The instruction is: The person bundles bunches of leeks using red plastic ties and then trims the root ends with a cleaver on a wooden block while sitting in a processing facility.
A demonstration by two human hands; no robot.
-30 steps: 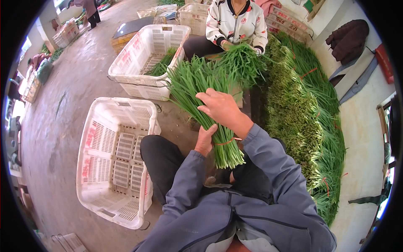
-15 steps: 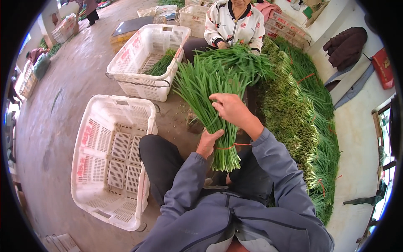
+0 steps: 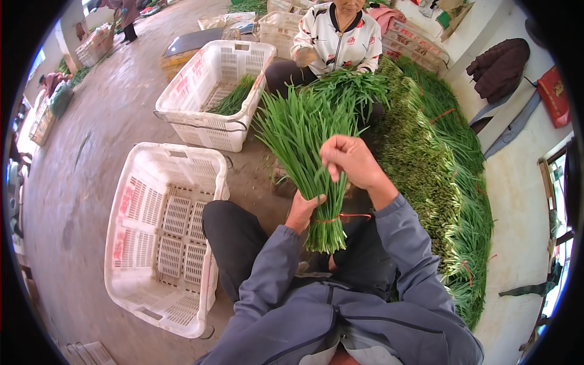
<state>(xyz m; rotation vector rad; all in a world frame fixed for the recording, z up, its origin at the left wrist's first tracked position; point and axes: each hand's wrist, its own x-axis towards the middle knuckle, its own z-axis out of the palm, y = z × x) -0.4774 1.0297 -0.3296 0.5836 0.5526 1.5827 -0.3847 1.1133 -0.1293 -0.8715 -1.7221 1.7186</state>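
A bunch of long green leaves [image 3: 301, 140] with pale stalk ends stands fanned out between my knees, a red band [image 3: 325, 219] round its lower part. My left hand [image 3: 303, 213] is closed round that lower part, just above the band. My right hand [image 3: 351, 159] is raised over the right side of the leaves, fingers curled, with what looks like a leaf blade pinched between thumb and finger. Opposite me a co-worker in a white patterned jacket [image 3: 337, 36] sits behind another loose heap of greens [image 3: 347, 85], one hand lifted at chest height.
An empty white plastic crate [image 3: 125, 231] is at my left; another [image 3: 181, 88] beyond holds some greens. A long stack of bundled greens [image 3: 426, 176] runs along the right wall, where a dark jacket [image 3: 496, 70] and red bag [image 3: 550, 97] hang. Another person [image 3: 129, 21] stands far back left.
My right hand has moved right and slightly down across the leaves, and the bunch is more upright. The co-worker's hand has risen from the greens to chest height.
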